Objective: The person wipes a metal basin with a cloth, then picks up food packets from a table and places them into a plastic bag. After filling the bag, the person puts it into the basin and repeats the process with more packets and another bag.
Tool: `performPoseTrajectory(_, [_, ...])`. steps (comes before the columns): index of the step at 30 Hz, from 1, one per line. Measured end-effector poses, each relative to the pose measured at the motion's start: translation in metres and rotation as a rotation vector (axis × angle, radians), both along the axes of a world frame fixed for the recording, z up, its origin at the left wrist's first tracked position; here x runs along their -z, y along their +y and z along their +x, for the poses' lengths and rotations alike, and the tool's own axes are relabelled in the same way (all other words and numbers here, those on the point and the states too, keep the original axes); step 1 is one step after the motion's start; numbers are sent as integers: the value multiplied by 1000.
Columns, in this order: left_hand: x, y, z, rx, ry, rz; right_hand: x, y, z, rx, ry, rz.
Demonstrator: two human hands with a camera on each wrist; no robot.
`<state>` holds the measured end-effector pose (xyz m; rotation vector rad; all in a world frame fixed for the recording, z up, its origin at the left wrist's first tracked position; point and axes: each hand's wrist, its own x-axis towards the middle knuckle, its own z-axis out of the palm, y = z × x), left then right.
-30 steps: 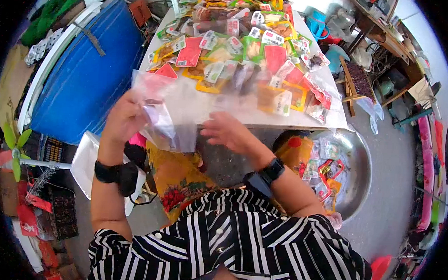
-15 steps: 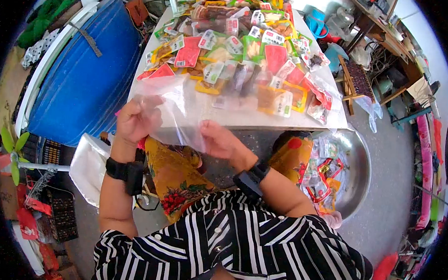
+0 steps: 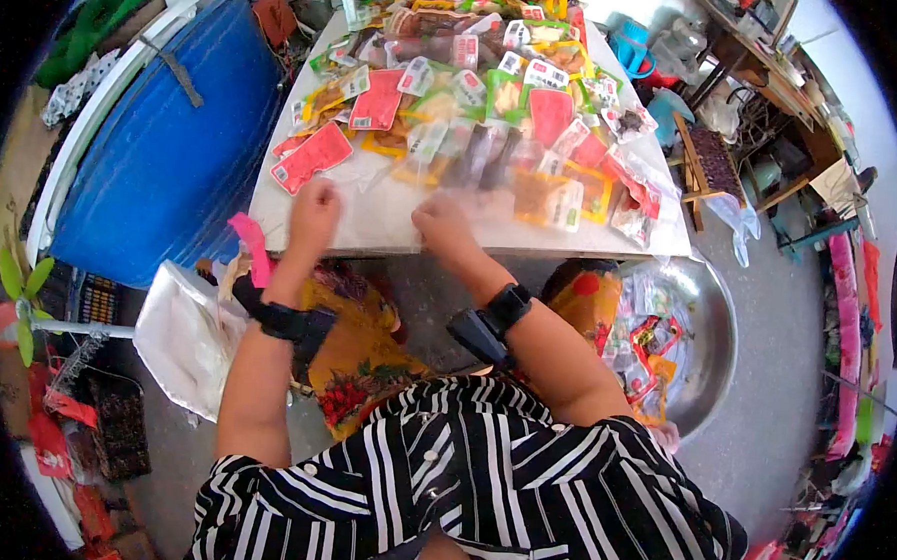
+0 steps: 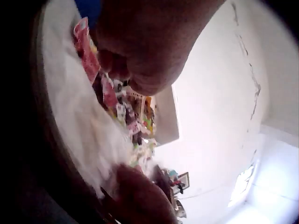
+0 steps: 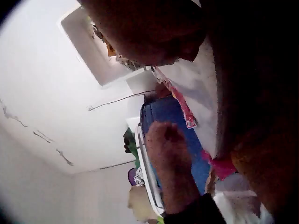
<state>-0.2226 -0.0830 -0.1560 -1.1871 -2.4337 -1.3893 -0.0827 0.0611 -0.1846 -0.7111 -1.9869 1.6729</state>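
Counts: 2 hands, 1 worktop (image 3: 371, 222), 1 metal basin (image 3: 723, 342), many packets, total not readable.
Left hand (image 3: 314, 214) x1, right hand (image 3: 449, 227) x1, centre of head frame; flat red packets (image 3: 314, 158) x3 in plain sight on the worktop, upper centre and left of it, others overlap too much to count; packets in basin (image 3: 656, 339), right of frame, several, exact number unclear; big blue tub (image 3: 164, 137) x1, upper left; white container (image 3: 181, 338) x1, lower left; turquoise jug (image 3: 631, 50) x1, upper right; striped shirt (image 3: 460, 481) x1, bottom centre.
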Motion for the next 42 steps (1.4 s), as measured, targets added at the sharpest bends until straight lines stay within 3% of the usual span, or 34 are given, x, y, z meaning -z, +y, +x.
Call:
performPoseTrajectory(3, [-6,29,47,197,-243,-37,10,3,-7,-24,-60,54])
performPoseTrajectory(7, [27,50,43,213,-583,-94,0,3,-2,-114,-105,-95])
performPoseTrajectory(12, [20,53,45,214,-556,-172,-1,5,-5,-187,-166,-210])
performPoseTrajectory(19, [11,55,47,204,-551,-259,-4,10,-3,-274,-155,-136])
performPoseTrajectory(22, [14,55,42,274,-868,-137,-5,11,-1,-263,-132,-220])
performPoseTrajectory(25, [16,55,37,296,-946,-153,-4,11,-1,-246,-125,-291])
performPoseTrajectory(34, [18,57,35,344,-1001,-145,-14,8,3,-173,3,-377])
performPoseTrajectory(37, [21,57,38,322,-882,-190,-11,9,-2,-167,-42,-322])
performPoseTrajectory(40, [19,54,44,185,-725,-145,-8,11,-6,-124,-86,-283])
performPoseTrajectory(42, [25,53,44,-26,-714,51,-13,11,-3,-96,-107,-313])
